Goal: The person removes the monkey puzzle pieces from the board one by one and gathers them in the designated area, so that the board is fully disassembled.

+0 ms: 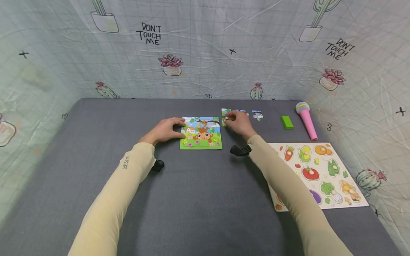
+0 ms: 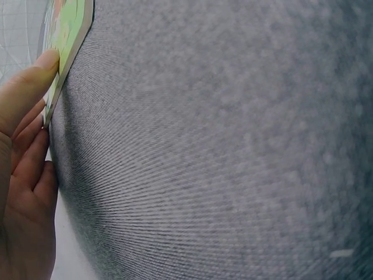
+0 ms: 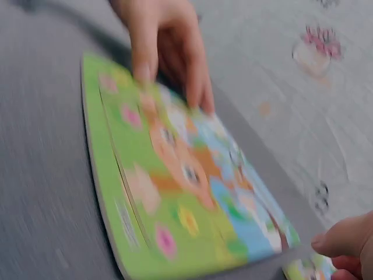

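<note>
A square jigsaw puzzle board (image 1: 201,133) with a cartoon monkey, a house and flowers lies on the grey table. My left hand (image 1: 164,131) touches its left edge, thumb and fingers spread apart; in the left wrist view the thumb (image 2: 29,87) rests on the board's face. Just past the upper right corner, my right hand (image 1: 239,123) pinches a small puzzle piece (image 1: 224,122), partly hidden by the fingers. Loose pieces lie about it: a green-and-blue piece (image 1: 225,111) and, farther right, a blue piece with a branch (image 1: 257,114). The right wrist view is blurred.
A green block (image 1: 287,122) and a pink toy microphone (image 1: 307,121) lie at the back right. A wooden vegetable peg board (image 1: 320,177) rests at the right, partly under my right forearm. A printed cloth (image 1: 205,78) hangs behind the table.
</note>
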Action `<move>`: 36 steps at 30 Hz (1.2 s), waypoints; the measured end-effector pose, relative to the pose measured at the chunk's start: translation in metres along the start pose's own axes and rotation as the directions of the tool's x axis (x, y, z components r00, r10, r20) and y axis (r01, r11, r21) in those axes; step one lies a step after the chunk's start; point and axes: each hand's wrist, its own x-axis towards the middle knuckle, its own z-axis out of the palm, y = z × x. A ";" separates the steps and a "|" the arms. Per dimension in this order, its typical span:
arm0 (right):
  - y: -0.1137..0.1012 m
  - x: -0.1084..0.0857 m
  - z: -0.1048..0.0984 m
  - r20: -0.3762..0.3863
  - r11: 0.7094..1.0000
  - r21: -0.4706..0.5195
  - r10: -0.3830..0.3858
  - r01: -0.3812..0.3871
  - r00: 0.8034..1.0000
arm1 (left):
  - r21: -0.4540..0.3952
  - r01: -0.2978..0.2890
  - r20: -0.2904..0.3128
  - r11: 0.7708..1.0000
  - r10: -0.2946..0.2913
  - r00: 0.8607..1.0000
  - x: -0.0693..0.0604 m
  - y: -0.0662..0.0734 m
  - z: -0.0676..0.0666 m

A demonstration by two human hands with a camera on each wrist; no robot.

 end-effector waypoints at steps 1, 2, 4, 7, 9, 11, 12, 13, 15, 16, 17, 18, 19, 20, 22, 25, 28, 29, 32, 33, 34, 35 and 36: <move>-0.004 -0.001 0.002 0.013 1.000 0.026 0.000 -0.001 1.000 | -0.001 -0.001 0.000 1.000 0.001 1.000 0.000 0.000 0.000; -0.008 -0.002 0.004 0.029 0.999 0.052 -0.001 0.000 1.000 | -0.002 -0.001 0.001 1.000 0.001 1.000 0.000 0.000 0.000; -0.015 -0.005 0.008 0.068 0.994 0.105 0.000 -0.007 0.998 | -0.004 -0.003 0.002 1.000 0.003 1.000 0.000 -0.001 0.000; -0.025 -0.009 0.016 0.120 0.987 0.161 -0.015 -0.004 0.993 | -0.007 -0.006 0.003 1.000 0.006 1.000 0.000 -0.001 0.000; -0.029 -0.011 0.021 0.151 0.983 0.185 -0.032 0.003 0.988 | -0.007 -0.004 0.003 1.000 0.004 1.000 0.000 -0.001 0.000; -0.033 -0.014 0.025 0.176 0.978 0.206 -0.057 0.020 0.983 | -0.005 -0.001 0.004 1.000 0.001 1.000 -0.001 -0.002 0.000; -0.033 -0.014 0.028 0.189 0.976 0.218 -0.066 0.024 0.980 | -0.005 0.000 0.003 1.000 0.000 1.000 -0.001 -0.002 0.000; -0.035 -0.015 0.031 0.195 0.973 0.228 -0.075 0.029 0.978 | -0.005 0.002 0.003 1.000 -0.002 1.000 -0.001 -0.002 0.000; -0.036 -0.015 0.037 0.200 0.968 0.250 -0.086 0.034 0.976 | -0.002 0.002 0.004 1.000 -0.002 1.000 -0.001 -0.003 0.001; -0.036 -0.015 0.039 0.201 0.966 0.256 -0.086 0.033 0.976 | 0.000 0.001 0.005 1.000 -0.001 1.000 -0.001 -0.003 0.001; -0.036 -0.015 0.042 0.200 0.966 0.257 -0.082 0.028 0.976 | 0.002 -0.001 0.005 1.000 0.001 1.000 -0.001 -0.003 0.001; -0.036 -0.014 0.045 0.196 0.966 0.258 -0.080 0.027 0.977 | 0.003 -0.002 0.005 1.000 0.002 1.000 -0.001 -0.004 0.001; -0.036 -0.014 0.047 0.191 0.967 0.253 -0.076 0.026 0.979 | 0.005 -0.005 0.006 1.000 0.005 1.000 0.000 -0.004 0.002; -0.035 -0.013 0.049 0.191 0.968 0.250 -0.071 0.022 0.979 | 0.009 -0.007 0.005 1.000 0.007 1.000 0.000 -0.004 0.002; -0.035 -0.013 0.052 0.191 0.972 0.237 -0.060 0.013 0.980 | 0.011 -0.012 0.002 1.000 0.012 1.000 0.000 -0.005 0.003; -0.036 -0.014 0.055 0.190 0.974 0.228 -0.043 -0.002 0.981 | 0.012 -0.013 -0.001 1.000 0.013 1.000 0.000 -0.006 0.003; -0.038 -0.015 0.057 0.183 0.975 0.221 -0.033 -0.008 0.982 | 0.011 -0.013 0.001 1.000 0.013 1.000 -0.001 -0.007 0.004; -0.038 -0.016 0.058 0.182 0.976 0.218 -0.030 -0.011 0.983 | 0.011 -0.013 0.002 1.000 0.013 1.000 -0.001 -0.007 0.004; -0.040 -0.016 0.059 0.175 0.980 0.197 -0.029 -0.006 0.984 | 0.010 -0.017 0.004 1.000 0.017 1.000 -0.002 -0.006 0.003; -0.040 -0.016 0.059 0.177 0.980 0.197 -0.029 -0.006 0.984 | 0.010 -0.018 0.004 1.000 0.018 1.000 -0.002 -0.006 0.003; -0.040 -0.017 0.059 0.178 0.981 0.195 -0.030 -0.005 0.984 | 0.011 -0.020 0.004 1.000 0.020 1.000 -0.001 -0.005 0.003; -0.040 -0.017 0.060 0.181 0.981 0.193 -0.032 -0.004 0.983 | 0.010 -0.022 0.003 1.000 0.022 1.000 -0.001 -0.005 0.003; -0.039 -0.017 0.060 0.184 0.981 0.192 -0.034 -0.002 0.982 | 0.009 -0.024 0.002 1.000 0.024 1.000 -0.001 -0.004 0.003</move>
